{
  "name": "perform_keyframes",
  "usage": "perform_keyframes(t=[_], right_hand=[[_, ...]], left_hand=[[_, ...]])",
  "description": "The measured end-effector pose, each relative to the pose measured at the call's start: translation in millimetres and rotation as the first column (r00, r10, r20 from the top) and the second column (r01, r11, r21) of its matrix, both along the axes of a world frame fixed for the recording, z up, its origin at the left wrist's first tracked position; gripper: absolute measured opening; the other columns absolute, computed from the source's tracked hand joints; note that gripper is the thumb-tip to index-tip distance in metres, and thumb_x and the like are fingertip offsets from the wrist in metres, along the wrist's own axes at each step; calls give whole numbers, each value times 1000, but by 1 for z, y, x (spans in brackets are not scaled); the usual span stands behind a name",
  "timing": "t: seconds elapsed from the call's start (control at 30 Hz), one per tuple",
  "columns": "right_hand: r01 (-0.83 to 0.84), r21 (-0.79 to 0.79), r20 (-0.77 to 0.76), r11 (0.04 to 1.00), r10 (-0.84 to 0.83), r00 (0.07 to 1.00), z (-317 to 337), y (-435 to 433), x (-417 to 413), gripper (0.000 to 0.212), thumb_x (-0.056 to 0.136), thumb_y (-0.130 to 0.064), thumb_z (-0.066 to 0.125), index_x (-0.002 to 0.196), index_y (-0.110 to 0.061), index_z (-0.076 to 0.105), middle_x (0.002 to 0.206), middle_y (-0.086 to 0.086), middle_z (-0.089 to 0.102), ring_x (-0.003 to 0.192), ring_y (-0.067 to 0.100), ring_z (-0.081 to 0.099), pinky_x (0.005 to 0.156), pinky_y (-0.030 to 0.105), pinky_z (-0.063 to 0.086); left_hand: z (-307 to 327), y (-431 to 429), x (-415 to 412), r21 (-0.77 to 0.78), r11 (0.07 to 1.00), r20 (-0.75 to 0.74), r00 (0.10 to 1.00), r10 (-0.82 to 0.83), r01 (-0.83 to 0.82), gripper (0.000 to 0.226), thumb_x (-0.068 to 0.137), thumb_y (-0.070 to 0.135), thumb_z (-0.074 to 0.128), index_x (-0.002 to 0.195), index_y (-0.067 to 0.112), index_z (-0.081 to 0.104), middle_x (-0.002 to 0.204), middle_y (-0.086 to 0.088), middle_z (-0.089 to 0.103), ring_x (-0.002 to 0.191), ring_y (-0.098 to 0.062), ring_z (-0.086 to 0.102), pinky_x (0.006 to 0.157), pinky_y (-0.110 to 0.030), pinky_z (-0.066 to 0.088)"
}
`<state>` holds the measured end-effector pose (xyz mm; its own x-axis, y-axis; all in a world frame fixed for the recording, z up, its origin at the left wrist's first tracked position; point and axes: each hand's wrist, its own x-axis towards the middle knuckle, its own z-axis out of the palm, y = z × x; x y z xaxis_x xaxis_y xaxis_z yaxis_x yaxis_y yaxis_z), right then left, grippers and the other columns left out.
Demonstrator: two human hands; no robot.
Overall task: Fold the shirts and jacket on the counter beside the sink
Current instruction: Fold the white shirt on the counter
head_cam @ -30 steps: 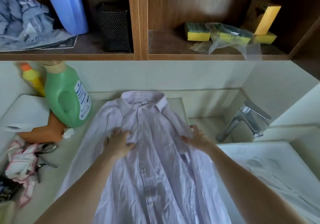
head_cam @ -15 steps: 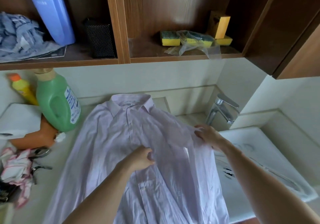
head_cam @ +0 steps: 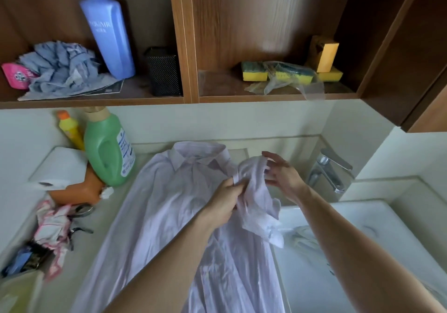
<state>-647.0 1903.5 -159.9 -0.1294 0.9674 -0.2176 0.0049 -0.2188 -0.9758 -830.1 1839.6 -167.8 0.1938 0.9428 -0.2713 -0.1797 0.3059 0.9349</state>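
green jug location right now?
Head view, left side: the green jug stands upright on the counter, between the yellow bottle and the spread shirt.

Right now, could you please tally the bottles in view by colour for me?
Blue bottle, on the shelf: 1
Green bottle, on the counter: 1
Yellow bottle, behind the green one: 1
Total: 3

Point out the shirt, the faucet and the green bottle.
shirt (head_cam: 198, 150), head view, on its collar
faucet (head_cam: 329, 178), head view, on its spout
green bottle (head_cam: 104, 150), head view, on its body
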Motion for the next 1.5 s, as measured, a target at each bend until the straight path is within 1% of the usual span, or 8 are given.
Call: perform_keyframes(t=[0.17,0.37,0.57,0.67,0.83,1.1,1.3,1.5], right_hand=[[-190,146,667,971,45,743,-34,1,-36,84,88,12,52,156,-6,7,150,21,23,133,31,39,108,23,31],[-28,93,710,995,-47,702,-57,2,-57,87,79,-38,76,147,-17,26,142,14,36,135,35,38,110,45,37],[-285,114,764,952,100,638,-63,-7,-81,86,91,-22,62,157,-13,8,163,10,11,150,30,15,121,48,22],[-220,120,662,968,87,745,-68,-2,-84,63,98,-10,54,154,-9,24,158,12,29,145,34,31,116,51,32],[-22,244,736,969,-171,655,-49,11,-63,19,90,-10,50,102,-7,64,118,17,57,108,37,58,81,34,46],[153,111,650,982,-188,736,-41,22,6,62,70,-41,31,111,-9,66,113,22,66,108,41,60,87,39,46],[248,-32,641,968,-171,748,-55,33,27,35,81,-2,40,90,-16,72,54,12,64,42,24,58,39,26,44],[136,-213,569,967,9,822,-72,29,32,40,92,5,35,112,-13,64,61,12,59,41,18,48,41,23,38]], left_hand=[[31,8,-26,-64,997,285,957,62,-45,24,99,23,58,105,11,78,117,-15,72,110,-25,69,87,-33,58],[48,11,-60,-36,996,362,928,90,-83,41,95,6,60,135,0,57,129,-23,63,116,-31,64,97,-38,53],[48,14,-75,-34,997,404,911,81,-73,29,84,6,67,111,5,75,111,-15,73,103,-25,71,90,-35,58],[47,14,-75,-47,998,379,923,64,-49,43,83,2,69,126,4,66,123,-18,67,111,-28,67,99,-37,54],[47,15,-90,28,999,269,962,-52,47,45,93,-7,53,133,12,61,126,-14,68,113,-27,67,87,-32,57],[28,20,-152,-145,989,-131,991,-19,-1,61,72,24,87,129,29,65,120,-1,73,110,-22,70,97,-43,53],[20,28,-178,-147,989,-88,996,-20,7,59,70,24,85,125,35,67,126,-1,70,113,-22,68,81,-33,59],[-24,11,-177,-329,939,-346,914,-213,95,99,58,31,94,142,37,42,134,-5,61,118,-28,62,92,-42,52]])
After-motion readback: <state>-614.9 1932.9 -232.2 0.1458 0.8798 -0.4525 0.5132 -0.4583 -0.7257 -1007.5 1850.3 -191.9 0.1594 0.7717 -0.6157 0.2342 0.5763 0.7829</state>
